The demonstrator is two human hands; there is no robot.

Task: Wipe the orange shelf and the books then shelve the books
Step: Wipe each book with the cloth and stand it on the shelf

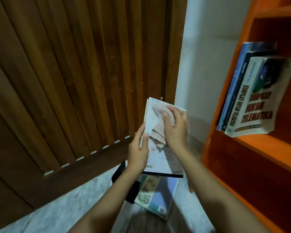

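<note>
Left hand grips book; right, cloth

A pale-covered paperback book stands tilted in the middle of the frame. The left hand grips its left edge and the right hand lies on the upper part of its cover. Directly below it, at lower centre, a glossy picture-covered book lies on the marbled tile floor, with a black boxy object touching its left side. The orange wooden shelf fills the right edge of the frame. On its middle board a thick worn paperback leans frontmost, and a blue-spined book stands against its left side. A brown slatted wooden door takes up the upper left, and a strip of white plaster wall sits between door and shelf.
</note>
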